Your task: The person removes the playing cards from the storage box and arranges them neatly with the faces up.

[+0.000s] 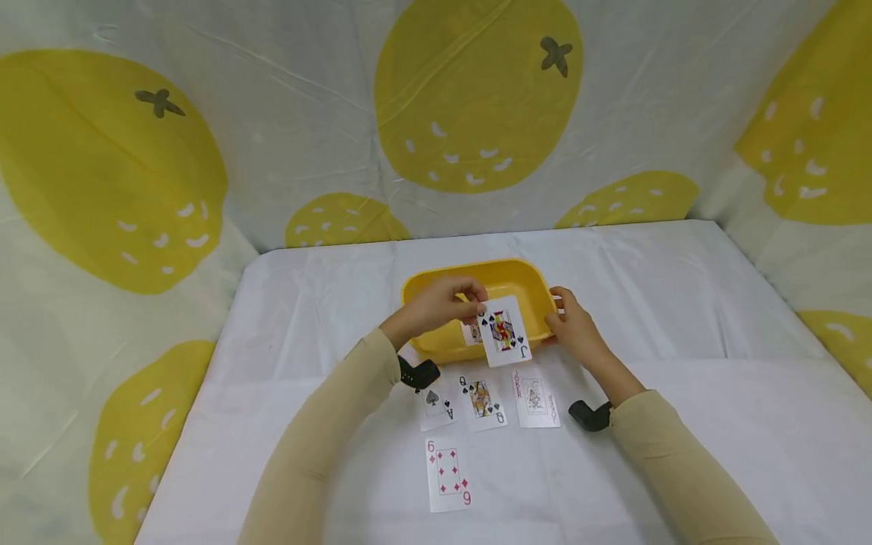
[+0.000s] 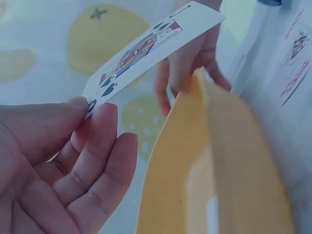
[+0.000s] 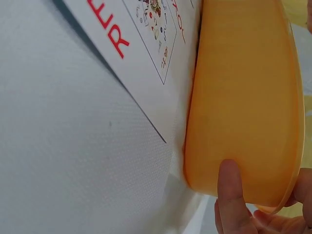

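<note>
My left hand pinches a jack of spades by one corner, thumb on its face, over the yellow plastic basin. The left wrist view shows this jack tilted in the air, apart from the basin. At the basin's right end, my right hand grips the rim; in the right wrist view one finger lies against the outer wall. Another face card lies inside the basin, partly hidden behind the jack.
In front of the basin lie an ace of spades, a queen of spades and a joker, face up. A six of diamonds lies nearer me. White cloth covers the table; a lemon-patterned curtain stands behind.
</note>
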`<state>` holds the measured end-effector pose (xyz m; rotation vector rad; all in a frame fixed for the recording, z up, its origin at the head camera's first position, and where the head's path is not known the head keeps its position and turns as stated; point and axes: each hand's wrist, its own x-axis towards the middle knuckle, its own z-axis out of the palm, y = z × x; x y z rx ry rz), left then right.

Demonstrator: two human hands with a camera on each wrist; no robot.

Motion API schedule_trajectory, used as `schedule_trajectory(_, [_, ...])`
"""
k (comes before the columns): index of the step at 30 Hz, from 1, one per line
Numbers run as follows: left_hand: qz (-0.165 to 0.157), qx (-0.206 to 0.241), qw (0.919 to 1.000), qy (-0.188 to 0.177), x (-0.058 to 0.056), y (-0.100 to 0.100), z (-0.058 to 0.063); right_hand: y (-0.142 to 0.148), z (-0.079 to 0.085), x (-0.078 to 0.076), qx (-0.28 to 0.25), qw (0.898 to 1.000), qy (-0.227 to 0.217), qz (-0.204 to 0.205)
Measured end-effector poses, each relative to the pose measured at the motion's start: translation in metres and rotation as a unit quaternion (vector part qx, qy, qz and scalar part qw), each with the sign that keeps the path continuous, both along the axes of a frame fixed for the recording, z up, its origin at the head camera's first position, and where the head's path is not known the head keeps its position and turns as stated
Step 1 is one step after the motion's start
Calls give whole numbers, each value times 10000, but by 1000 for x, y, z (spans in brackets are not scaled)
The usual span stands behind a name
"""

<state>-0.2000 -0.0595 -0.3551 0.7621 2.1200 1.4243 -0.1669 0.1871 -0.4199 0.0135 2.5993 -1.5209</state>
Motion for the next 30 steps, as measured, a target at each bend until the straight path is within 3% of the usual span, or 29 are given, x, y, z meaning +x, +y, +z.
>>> schedule_trajectory(5, [-385, -74, 9992, 38, 41, -4, -13, 1, 2, -2, 52, 9999, 91, -12])
schedule_trajectory(7, [-462, -119, 9988, -114, 56, -7, -22, 0, 3, -2, 8, 10000, 77, -29])
schedule_trajectory(12, [-397, -361, 9965, -648, 92, -14, -52, -1, 3, -1, -106, 9999, 17, -5])
schedule_trajectory(16, [-395, -537, 9942, -842, 112, -17, -72, -1, 4, 0, -57, 10000, 80, 9])
schedule_trajectory(19, [-461, -777, 9942, -592, 121, -17, -80, 0, 5, -1, 0, 9999, 105, -11])
schedule_trajectory(22, [-431, -1262, 9911, 52, 125, -15, -84, 0, 5, -1, 15, 10000, 86, -27])
schedule_trajectory(26, [-323, -1914, 9779, 771, 129, -10, -85, 1, 2, -1, 13, 10000, 66, -30])
schedule_trajectory(30, [-316, -2364, 9638, 1192, 131, -8, -87, -1, 0, -1, -42, 10000, 76, -33])
